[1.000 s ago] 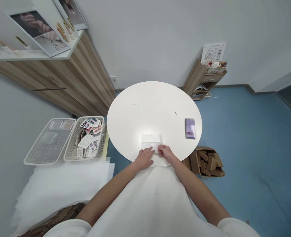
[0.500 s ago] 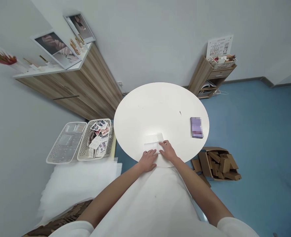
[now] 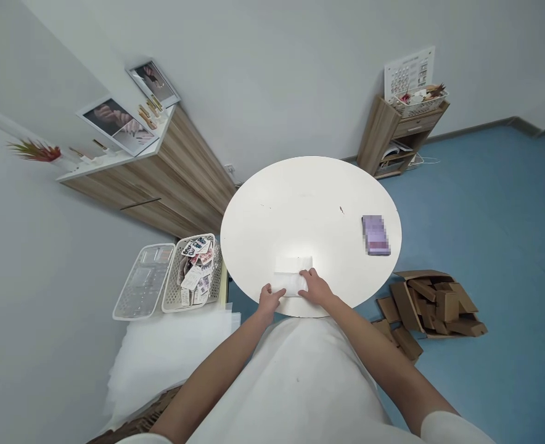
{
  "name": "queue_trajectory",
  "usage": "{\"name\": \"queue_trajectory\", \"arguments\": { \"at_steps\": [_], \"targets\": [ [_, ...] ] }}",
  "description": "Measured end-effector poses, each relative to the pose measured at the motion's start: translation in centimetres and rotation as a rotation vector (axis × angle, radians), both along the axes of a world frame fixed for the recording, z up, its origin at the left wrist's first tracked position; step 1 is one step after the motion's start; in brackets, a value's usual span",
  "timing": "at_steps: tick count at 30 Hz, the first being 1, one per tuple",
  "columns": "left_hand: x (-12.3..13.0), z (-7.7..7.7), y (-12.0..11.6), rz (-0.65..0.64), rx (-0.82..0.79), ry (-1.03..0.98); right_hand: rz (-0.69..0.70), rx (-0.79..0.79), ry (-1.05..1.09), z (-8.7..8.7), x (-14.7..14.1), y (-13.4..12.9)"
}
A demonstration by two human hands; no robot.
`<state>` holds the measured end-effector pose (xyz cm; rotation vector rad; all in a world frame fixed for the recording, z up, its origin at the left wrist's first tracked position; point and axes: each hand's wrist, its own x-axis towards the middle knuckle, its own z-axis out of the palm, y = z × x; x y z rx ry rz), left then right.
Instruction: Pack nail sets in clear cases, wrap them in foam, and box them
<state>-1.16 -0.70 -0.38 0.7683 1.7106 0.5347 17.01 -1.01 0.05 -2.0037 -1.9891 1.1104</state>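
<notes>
A thin white sheet, folded over into a flat packet, lies near the front edge of the round white table. It resembles foam wrap; whether anything is inside is hidden. My left hand grips the packet's lower left end, thumb and forefinger on its edge. At the right end, my right hand holds the fold between thumb and fingers. The sheet's upper flap lies flat on the table beyond both hands.
A purple, pixelated stack lies at the table's right. Baskets of cards and a clear-lidded tray stand left, above white sheets. A carton of brown boxes sits on the floor right.
My left hand has shifted left to the packet's end, uncovering more of the fold. My right hand stays at the right end. The whole view has swung slightly.
</notes>
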Motion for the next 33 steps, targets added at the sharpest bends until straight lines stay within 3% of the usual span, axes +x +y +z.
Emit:
{"name": "queue_trajectory", "arguments": {
  "at_steps": [4,11,20,33],
  "targets": [
    [0.4,-0.2,-0.3,-0.010,-0.024,-0.023,0.001,-0.004,0.030,-0.2,-0.4,-0.7],
    [0.0,0.6,-0.1,-0.241,0.035,0.001,-0.024,0.001,0.068,0.2,-0.6,-1.2],
    [2.2,0.7,1.2,-0.510,0.220,0.075,-0.098,-0.011,0.100,-0.5,-1.7,-0.7],
    [2.6,0.5,-0.5,-0.719,0.264,0.110,-0.225,-0.002,0.117,-0.7,-2.1,-0.8]
  ]
}}
